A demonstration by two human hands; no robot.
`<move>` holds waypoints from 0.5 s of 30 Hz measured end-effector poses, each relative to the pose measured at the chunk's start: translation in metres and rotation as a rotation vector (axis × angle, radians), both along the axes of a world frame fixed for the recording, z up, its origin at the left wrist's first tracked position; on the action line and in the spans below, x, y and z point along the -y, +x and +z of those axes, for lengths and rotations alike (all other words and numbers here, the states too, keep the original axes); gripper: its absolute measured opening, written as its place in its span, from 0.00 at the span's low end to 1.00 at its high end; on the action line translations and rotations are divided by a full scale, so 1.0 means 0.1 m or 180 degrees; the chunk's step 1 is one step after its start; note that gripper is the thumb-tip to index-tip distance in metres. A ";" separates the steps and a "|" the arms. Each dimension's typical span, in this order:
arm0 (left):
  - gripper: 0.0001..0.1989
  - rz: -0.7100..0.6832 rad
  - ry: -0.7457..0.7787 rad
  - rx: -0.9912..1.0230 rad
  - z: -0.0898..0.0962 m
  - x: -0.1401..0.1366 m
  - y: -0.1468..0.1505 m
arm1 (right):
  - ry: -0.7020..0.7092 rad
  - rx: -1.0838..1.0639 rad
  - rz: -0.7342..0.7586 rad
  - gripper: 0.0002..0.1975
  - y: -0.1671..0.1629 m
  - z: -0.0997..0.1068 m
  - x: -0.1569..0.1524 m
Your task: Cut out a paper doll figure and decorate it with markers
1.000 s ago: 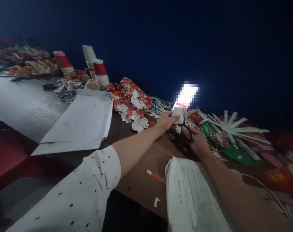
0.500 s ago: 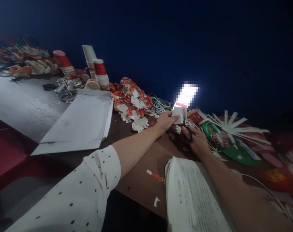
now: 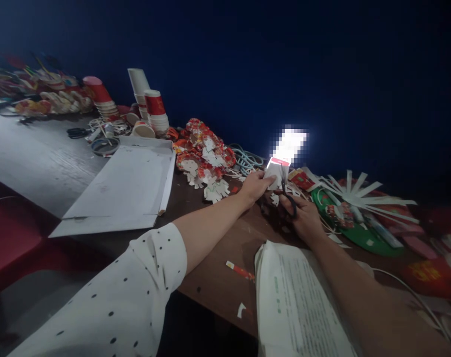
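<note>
My left hand [image 3: 257,186] pinches a small piece of white paper [image 3: 273,172] between thumb and fingers, in front of a bright, blurred-out screen [image 3: 289,144]. Dark-handled scissors [image 3: 292,206] are in my right hand [image 3: 306,218], with fingers through the handles and blades pointing up across the paper's right side. Whether the blades are fully closed is hard to see. Small white scraps [image 3: 275,199] lie just below the paper. To the left of my hands is a heap of red-and-white paper cutouts [image 3: 206,151], some with fringed edges.
An open book [image 3: 295,297] lies near the front edge. Left stand a large white board [image 3: 117,188] and stacked paper cups [image 3: 156,111]. On the right are a green disc [image 3: 374,242], a fanned white strip-cut piece [image 3: 359,193] and a cable [image 3: 407,285]. A red chair [image 3: 13,243] is at far left.
Hardly anything differs. The view has shifted very slightly; my hands keep the same hold on the paper and the scissors.
</note>
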State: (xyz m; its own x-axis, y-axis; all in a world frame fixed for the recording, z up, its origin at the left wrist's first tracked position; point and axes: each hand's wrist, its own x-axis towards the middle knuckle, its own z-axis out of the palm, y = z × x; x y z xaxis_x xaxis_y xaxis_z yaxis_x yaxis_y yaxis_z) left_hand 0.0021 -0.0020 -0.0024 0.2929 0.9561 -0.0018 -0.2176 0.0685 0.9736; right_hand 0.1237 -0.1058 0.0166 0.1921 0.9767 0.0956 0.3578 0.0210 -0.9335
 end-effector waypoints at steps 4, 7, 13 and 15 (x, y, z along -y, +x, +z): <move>0.13 -0.0096 0.0209 -0.0255 0.00 -0.02 -0.01 | -0.0083 -0.0149 0.0018 0.21 0.02 -0.04 0.00; 0.13 -0.0150 0.0289 -0.0341 -0.01 -0.03 -0.01 | -0.0059 -0.0242 0.0005 0.21 0.04 -0.06 -0.01; 0.13 -0.0164 0.0340 -0.0310 -0.05 -0.07 0.00 | -0.0038 -0.0094 0.0056 0.18 0.06 -0.06 -0.01; 0.13 -0.0180 0.0337 -0.0297 -0.07 -0.08 0.00 | -0.0011 -0.0077 0.0080 0.18 0.06 -0.05 -0.01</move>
State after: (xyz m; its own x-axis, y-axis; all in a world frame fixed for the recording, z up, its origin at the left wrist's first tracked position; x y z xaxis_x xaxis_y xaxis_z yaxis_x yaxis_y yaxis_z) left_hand 0.0022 0.0064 -0.0096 0.3495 0.9344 0.0686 -0.1246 -0.0262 0.9919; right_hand 0.1296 -0.1051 0.0111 0.1698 0.9815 0.0879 0.3345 0.0265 -0.9420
